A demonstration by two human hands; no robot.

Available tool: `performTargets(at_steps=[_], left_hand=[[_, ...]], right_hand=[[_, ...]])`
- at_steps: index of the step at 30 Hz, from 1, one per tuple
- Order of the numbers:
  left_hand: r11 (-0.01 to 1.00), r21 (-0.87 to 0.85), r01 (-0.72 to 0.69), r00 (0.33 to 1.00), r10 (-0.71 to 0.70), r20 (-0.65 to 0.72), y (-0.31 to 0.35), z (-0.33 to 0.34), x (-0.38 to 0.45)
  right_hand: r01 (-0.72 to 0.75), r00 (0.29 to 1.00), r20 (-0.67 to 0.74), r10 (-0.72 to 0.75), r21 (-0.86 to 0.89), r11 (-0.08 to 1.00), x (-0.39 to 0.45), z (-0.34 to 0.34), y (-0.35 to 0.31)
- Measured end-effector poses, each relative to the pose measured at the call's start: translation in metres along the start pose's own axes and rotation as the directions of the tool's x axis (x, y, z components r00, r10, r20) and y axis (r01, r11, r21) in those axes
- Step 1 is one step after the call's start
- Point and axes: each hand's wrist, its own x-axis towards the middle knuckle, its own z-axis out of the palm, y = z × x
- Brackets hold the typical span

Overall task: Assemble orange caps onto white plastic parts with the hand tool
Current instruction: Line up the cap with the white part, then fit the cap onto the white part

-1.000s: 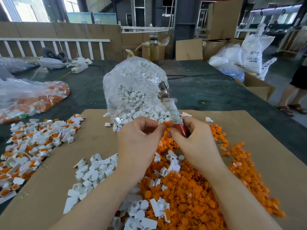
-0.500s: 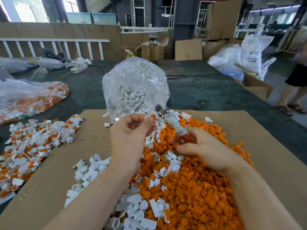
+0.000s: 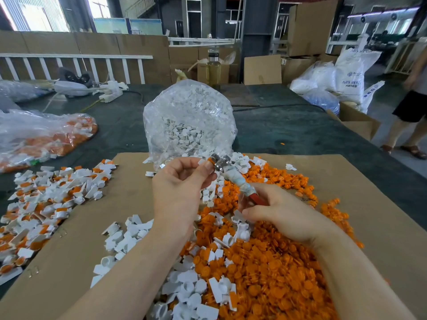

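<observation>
Cap-seating step — left hand (image 3: 180, 181) pinches white part (image 3: 203, 161) with orange cap (image 3: 209, 160) above the desk's centre, right hand (image 3: 277, 213) grips hand tool (image 3: 235, 179) — best pressed squarely, part held steady.

light: bright daylight from rear windows, blown out | shadows: soft | edges: wide-angle bowing | focus: sharp

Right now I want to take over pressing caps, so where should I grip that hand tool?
Grip the hand tool by its red handle end, coming from the lower right as the right hand does. The metal head points up-left at the part pinched by the left hand.
</observation>
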Motion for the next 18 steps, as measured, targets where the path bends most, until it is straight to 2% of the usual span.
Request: performTargets(at_steps=[12,15,18], left_hand=[[0.995,-0.077,0.063,0.998,-0.064,-0.018,0.001,-0.001,0.003],[0.981,-0.089,0.170,0.985,-0.172,-0.012,0.001,-0.002,0.005],[0.929,-0.208,0.307,0.947,-0.320,-0.031,0.002,-0.006,0.010]], right_hand=[[0.044,0.998,-0.041,-0.050,-0.126,0.991,0.007,0.009,0.004],[0.022,0.999,-0.031,-0.026,-0.133,0.991,0.007,0.009,0.004],[0.012,0.997,-0.075,-0.023,-0.138,0.990,0.007,0.010,0.004]])
